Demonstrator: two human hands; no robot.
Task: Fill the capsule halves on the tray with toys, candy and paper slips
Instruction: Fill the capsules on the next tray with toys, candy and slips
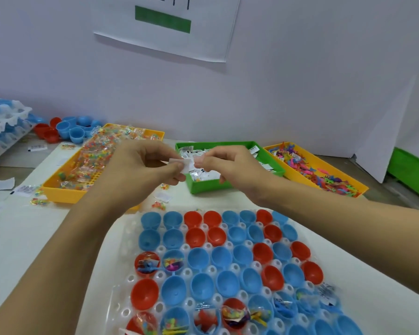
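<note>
Pinching one paper slip [182,163], both hands' fingers [179,166] hover before green bin [203,186], above tray [121,296].

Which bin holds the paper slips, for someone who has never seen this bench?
Look along the back wall past the capsule tray: three bins sit in a row. The paper slips are in the green bin in the middle, right behind both hands. Its neighbours are yellow, the left yellow bin holding candy packets, the right yellow bin holding toys.

Single head-worn view, angled forward and down. Close over the near worktop [22,238]; the wall [300,81] closes the far side.
</note>
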